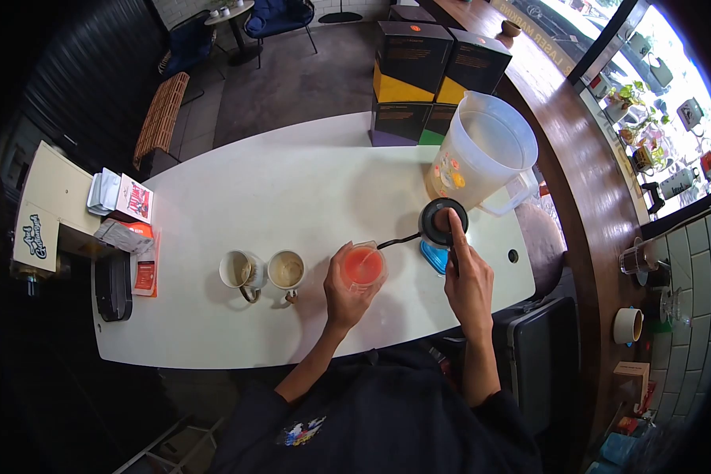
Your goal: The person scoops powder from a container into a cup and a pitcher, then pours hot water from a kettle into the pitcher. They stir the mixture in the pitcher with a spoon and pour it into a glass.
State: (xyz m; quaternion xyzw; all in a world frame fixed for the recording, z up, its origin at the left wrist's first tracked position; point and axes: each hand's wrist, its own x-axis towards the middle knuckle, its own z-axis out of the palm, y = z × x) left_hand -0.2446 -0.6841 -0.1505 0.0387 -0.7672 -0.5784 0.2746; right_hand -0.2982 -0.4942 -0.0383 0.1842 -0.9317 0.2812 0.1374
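Holding a small clear cup of red-orange drink (363,267), the left hand (344,296) has its grip wrapped round the near side of the cup. The cup stands on the long white table (213,332) right in front of the person. It looks light, thin and quite full, so it may be easy to squash or tip; it is best held low round its sides and kept straight up. A thin black stick (399,241) runs from the cup to a round black lid-like thing (441,215). The right hand (468,288) lays one long finger on top of that black thing. Its other fingers are folded, and I cannot tell if that grip holds anything. A little blue thing (430,257) peeks out just under it. Off to the left stand one white mug (287,270) and a second white mug (239,268), side by side. Farther back is a big clear plastic jug (490,146), and behind it are dark boxes (419,71).
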